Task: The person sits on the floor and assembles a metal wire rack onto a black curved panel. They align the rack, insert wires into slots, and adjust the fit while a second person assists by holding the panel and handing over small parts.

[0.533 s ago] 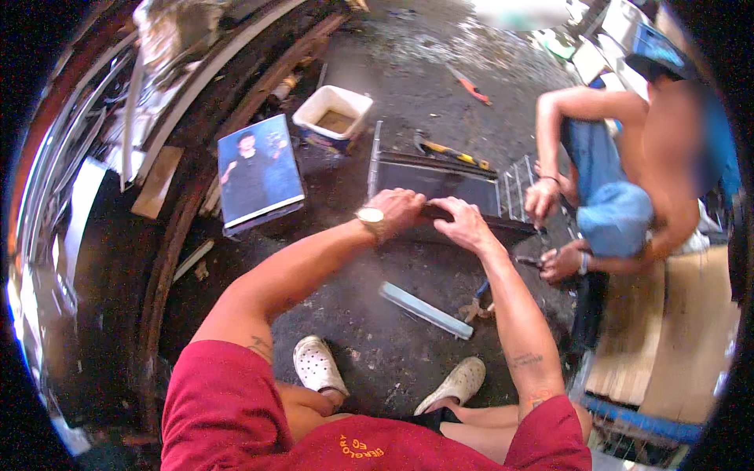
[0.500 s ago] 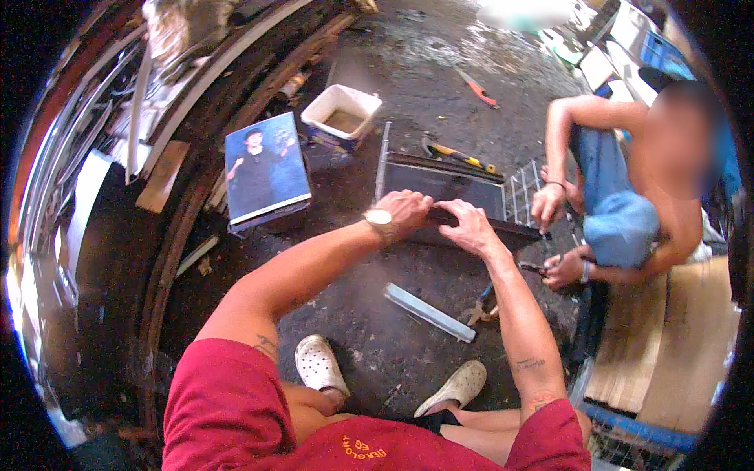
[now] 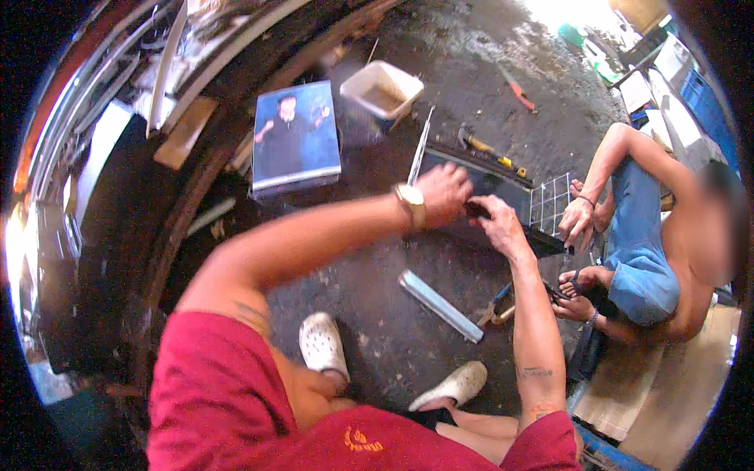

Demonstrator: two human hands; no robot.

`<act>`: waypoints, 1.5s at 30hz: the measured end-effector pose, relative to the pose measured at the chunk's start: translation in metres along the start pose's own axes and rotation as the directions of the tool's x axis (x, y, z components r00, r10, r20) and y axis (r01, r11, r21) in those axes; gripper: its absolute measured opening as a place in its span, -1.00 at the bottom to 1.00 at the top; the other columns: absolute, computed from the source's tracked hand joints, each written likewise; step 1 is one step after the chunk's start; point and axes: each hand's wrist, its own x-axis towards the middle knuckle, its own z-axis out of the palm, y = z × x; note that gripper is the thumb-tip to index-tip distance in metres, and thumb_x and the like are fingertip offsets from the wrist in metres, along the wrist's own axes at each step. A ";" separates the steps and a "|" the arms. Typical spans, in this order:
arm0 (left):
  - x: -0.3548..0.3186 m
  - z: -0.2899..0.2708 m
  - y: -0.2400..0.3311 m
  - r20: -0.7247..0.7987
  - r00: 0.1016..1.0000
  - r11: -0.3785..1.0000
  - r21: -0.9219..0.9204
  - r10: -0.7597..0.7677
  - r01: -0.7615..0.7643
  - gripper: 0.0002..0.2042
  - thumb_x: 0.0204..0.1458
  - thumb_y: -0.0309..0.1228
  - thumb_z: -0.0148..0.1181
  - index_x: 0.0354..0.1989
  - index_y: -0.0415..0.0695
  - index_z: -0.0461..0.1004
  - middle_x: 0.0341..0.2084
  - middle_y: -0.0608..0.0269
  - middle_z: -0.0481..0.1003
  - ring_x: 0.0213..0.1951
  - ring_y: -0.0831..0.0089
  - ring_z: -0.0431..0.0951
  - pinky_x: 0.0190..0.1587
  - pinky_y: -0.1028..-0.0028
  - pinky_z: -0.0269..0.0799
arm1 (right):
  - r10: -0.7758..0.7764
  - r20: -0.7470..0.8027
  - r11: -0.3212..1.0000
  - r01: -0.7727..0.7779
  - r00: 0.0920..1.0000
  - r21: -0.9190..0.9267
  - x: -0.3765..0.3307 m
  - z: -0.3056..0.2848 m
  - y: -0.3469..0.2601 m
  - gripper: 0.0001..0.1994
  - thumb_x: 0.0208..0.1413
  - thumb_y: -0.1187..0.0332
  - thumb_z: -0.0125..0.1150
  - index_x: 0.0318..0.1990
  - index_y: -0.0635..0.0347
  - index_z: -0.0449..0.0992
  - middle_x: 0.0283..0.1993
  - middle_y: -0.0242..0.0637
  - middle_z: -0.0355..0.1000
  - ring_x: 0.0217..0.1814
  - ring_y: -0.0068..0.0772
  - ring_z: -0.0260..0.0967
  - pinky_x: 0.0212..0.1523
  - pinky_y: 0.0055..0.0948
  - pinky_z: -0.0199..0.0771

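Dark metal panel (image 3: 487, 206) is lying flat on the stained concrete floor (image 3: 369, 275), just past the middle of the view toward one o'clock, and both of the person's hands are working on its near edge. Left hand (image 3: 444, 192), with a watch on the wrist, is curling over that edge with its fingers closed around something dark; right hand (image 3: 496, 224) is pinching the same dark strip just beside it, fingers narrow and bent. What exactly is being gripped under the fingers is too blurred to tell. At the panel's three o'clock end a wire grid (image 3: 550, 202) is showing, and a second person's hand (image 3: 580, 221) is resting on that end. A thin metal strip (image 3: 420, 145) is standing along the panel's eleven o'clock edge, and a yellow-handled tool (image 3: 491, 153) is lying along its far edge at twelve o'clock. Toward six o'clock from the hands, a pale metal bar (image 3: 440, 306) is lying slantwise on the floor, well apart from the panel, with bare floor showing between them. At ten o'clock a blue printed box (image 3: 296, 140) is sitting near the panel's left end, and a white tub (image 3: 382, 88) is sitting beyond it at eleven o'clock. A red-handled tool (image 3: 517, 90) is lying far off at one o'clock. Curved metal rails (image 3: 157, 228) are closing off the floor on the left.
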 end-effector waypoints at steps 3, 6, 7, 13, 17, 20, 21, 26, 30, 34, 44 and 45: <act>-0.013 -0.043 -0.045 -0.203 0.977 0.995 -0.059 0.066 -0.080 -0.66 -0.01 -0.24 0.33 -0.14 -0.19 0.50 -0.14 0.04 0.45 -0.05 0.07 0.47 0.00 0.12 0.46 | -0.059 -0.037 0.998 0.060 0.998 0.020 -0.004 0.000 0.002 -0.60 0.00 0.49 0.38 0.06 0.18 0.54 -0.02 -0.16 0.52 0.06 -0.17 0.48 0.09 -0.31 0.44; -0.058 -0.062 -0.075 -0.061 0.932 0.905 -0.269 -0.358 0.331 -0.61 0.09 -0.27 0.29 0.05 -0.18 0.48 -0.10 -0.01 0.53 0.00 0.04 0.52 0.06 0.19 0.48 | -0.073 -0.060 0.997 0.075 0.996 0.033 -0.004 -0.001 -0.003 -0.58 0.01 0.46 0.39 0.08 0.20 0.53 -0.03 -0.19 0.52 0.04 -0.21 0.48 0.09 -0.37 0.42; -0.074 -0.058 -0.074 -0.006 0.917 0.853 -0.371 -0.399 0.369 -0.61 0.08 -0.27 0.30 0.06 -0.17 0.49 -0.10 -0.01 0.55 -0.01 0.04 0.54 0.07 0.19 0.47 | -0.060 -0.045 0.998 0.060 0.997 0.013 -0.003 -0.001 -0.005 -0.58 0.01 0.45 0.39 0.08 0.21 0.53 -0.02 -0.20 0.52 0.05 -0.23 0.48 0.09 -0.38 0.41; -0.122 0.006 -0.037 0.042 0.844 0.623 -0.656 -0.534 0.427 -0.47 -0.04 -0.32 0.44 0.16 -0.13 0.49 -0.06 -0.03 0.59 0.02 0.09 0.59 0.12 0.24 0.47 | 0.003 0.005 0.997 -0.003 1.000 0.073 0.000 -0.003 -0.008 -0.59 0.02 0.40 0.38 0.07 0.16 0.54 0.01 -0.15 0.52 0.11 -0.11 0.47 0.13 -0.30 0.43; -0.118 0.043 -0.032 -0.080 0.828 0.538 -0.794 -0.555 0.284 -0.44 -0.08 -0.35 0.46 0.17 -0.12 0.49 0.00 0.00 0.56 0.05 0.11 0.56 0.14 0.21 0.45 | 0.014 0.015 0.996 -0.015 1.000 0.089 0.000 0.000 -0.003 -0.59 0.04 0.41 0.37 0.09 0.19 0.53 0.04 -0.14 0.51 0.11 -0.14 0.45 0.16 -0.31 0.39; -0.117 0.059 -0.036 -0.106 0.848 0.610 -0.741 -0.520 0.282 -0.46 -0.06 -0.37 0.45 0.16 -0.12 0.48 0.00 0.01 0.56 0.05 0.11 0.56 0.12 0.22 0.46 | 0.024 0.018 0.998 -0.025 1.000 0.064 -0.001 0.002 -0.003 -0.60 0.05 0.42 0.36 0.09 0.19 0.53 0.03 -0.15 0.51 0.12 -0.15 0.45 0.17 -0.33 0.38; -0.116 0.064 -0.035 -0.099 0.858 0.620 -0.733 -0.504 0.280 -0.47 -0.05 -0.39 0.44 0.16 -0.11 0.48 0.02 0.03 0.55 0.05 0.10 0.56 0.10 0.24 0.48 | 0.040 0.015 0.998 -0.040 0.999 0.051 -0.001 0.002 -0.004 -0.60 0.06 0.42 0.35 0.10 0.19 0.53 0.03 -0.15 0.51 0.11 -0.15 0.45 0.17 -0.33 0.38; -0.116 0.079 -0.033 0.009 0.843 0.456 -0.838 -0.538 0.300 -0.54 0.00 -0.44 0.41 0.12 -0.14 0.51 -0.01 -0.01 0.58 -0.04 0.19 0.64 -0.05 0.32 0.54 | 0.074 0.076 0.994 -0.080 0.994 0.077 0.001 0.001 -0.012 -0.58 0.07 0.48 0.34 0.12 0.25 0.51 0.01 -0.20 0.51 0.11 -0.28 0.45 0.16 -0.39 0.37; -0.116 0.070 -0.034 0.045 0.843 0.415 -0.856 -0.537 0.310 -0.57 0.00 -0.47 0.38 0.10 -0.13 0.52 -0.10 -0.02 0.62 -0.11 0.28 0.67 -0.08 0.34 0.54 | 0.079 0.101 0.992 -0.088 0.992 0.085 0.002 -0.001 -0.016 -0.58 0.07 0.51 0.32 0.13 0.26 0.49 0.01 -0.22 0.50 0.11 -0.33 0.44 0.17 -0.41 0.37; -0.119 0.044 -0.032 -0.144 0.760 0.535 -0.791 -0.634 0.296 -0.58 0.01 -0.25 0.41 0.06 -0.05 0.55 -0.20 0.03 0.62 -0.14 0.15 0.63 -0.06 0.24 0.51 | 0.058 0.105 0.995 -0.065 0.993 0.069 0.002 -0.002 -0.018 -0.58 0.08 0.51 0.30 0.14 0.25 0.49 0.00 -0.22 0.50 0.11 -0.32 0.43 0.18 -0.41 0.36; -0.107 0.025 -0.003 -0.224 0.693 0.648 -0.621 -0.686 0.440 -0.48 -0.03 -0.12 0.43 0.07 -0.13 0.53 -0.12 -0.04 0.59 -0.05 0.02 0.58 0.02 0.16 0.49 | 0.016 0.097 1.000 -0.014 0.995 -0.020 0.003 -0.003 -0.024 -0.60 0.07 0.46 0.29 0.10 0.27 0.50 0.01 -0.21 0.51 0.10 -0.34 0.45 0.18 -0.41 0.36; -0.105 0.025 -0.002 -0.204 0.672 0.625 -0.621 -0.712 0.473 -0.47 -0.03 -0.10 0.43 0.08 -0.13 0.52 -0.12 -0.05 0.60 -0.07 0.01 0.60 -0.01 0.17 0.51 | 0.000 0.088 0.999 0.003 0.996 -0.032 0.003 -0.003 -0.023 -0.60 0.07 0.43 0.30 0.10 0.24 0.51 0.03 -0.17 0.51 0.13 -0.26 0.45 0.20 -0.37 0.37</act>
